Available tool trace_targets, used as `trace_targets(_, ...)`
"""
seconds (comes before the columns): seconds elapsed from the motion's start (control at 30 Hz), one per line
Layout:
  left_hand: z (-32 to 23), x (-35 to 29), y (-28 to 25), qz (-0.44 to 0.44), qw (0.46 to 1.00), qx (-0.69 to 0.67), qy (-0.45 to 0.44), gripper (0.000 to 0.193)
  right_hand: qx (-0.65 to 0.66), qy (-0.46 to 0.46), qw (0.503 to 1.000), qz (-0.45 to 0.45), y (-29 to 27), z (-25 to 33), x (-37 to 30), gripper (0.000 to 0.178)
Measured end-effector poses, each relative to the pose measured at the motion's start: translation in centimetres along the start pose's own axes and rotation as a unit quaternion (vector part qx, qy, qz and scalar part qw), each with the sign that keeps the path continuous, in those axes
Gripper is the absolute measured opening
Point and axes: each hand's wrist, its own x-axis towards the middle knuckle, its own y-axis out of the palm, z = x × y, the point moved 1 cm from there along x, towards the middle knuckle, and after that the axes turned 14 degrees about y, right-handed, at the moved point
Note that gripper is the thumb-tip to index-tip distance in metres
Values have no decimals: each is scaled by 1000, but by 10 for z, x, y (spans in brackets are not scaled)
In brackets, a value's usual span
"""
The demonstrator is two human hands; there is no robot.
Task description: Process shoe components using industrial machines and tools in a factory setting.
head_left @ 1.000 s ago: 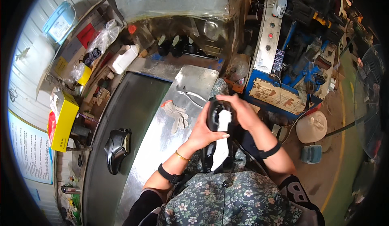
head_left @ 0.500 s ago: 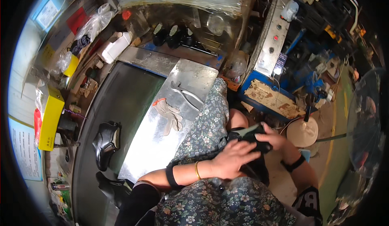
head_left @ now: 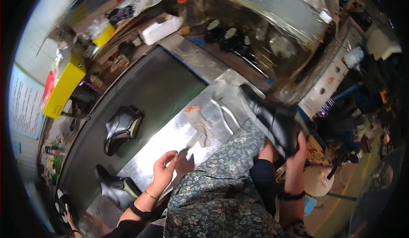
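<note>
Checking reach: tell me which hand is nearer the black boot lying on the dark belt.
Left. The left hand hovers open to the right of the black boot; the right hand is far across, gripping another boot.

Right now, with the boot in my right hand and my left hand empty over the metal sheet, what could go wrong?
The black boot hangs off the bench edge in just the right hand; it might slip. The left hand hovers open near metal tongs, which a sweep could knock.

The metal worktop (head_left: 170,140) lies ahead of the person. A boot (head_left: 121,129) rests on the belt (head_left: 140,97) to its left; a second boot (head_left: 113,187) stands nearer. The right hand (head_left: 298,146) holds a third boot (head_left: 272,120) at the worktop's right edge; the left hand (head_left: 164,169) hovers above the worktop's near end
</note>
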Motion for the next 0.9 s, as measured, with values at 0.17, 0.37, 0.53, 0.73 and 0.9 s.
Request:
trace_targets(0.17,-8,-35,-51,37,962,259,77,27,-402,-211,886,94,109,-46,160,74)
trace_targets(0.37,26,19,-153,-13,839,488,239,59,-453,-85,868,185,126,-78,162,53)
trace_targets(0.53,57,88,-267,-166,839,516,-52,87,-441,-25,868,226,0,-59,32,30)
trace_targets(0.73,62,96,-237,27,922,347,-166,80,-279,89,949,-114,-131,-53,-91,23)
trace_targets(0.9,76,117,-174,-149,912,379,-49,59,-253,37,966,-35,-108,-53,-89,16)
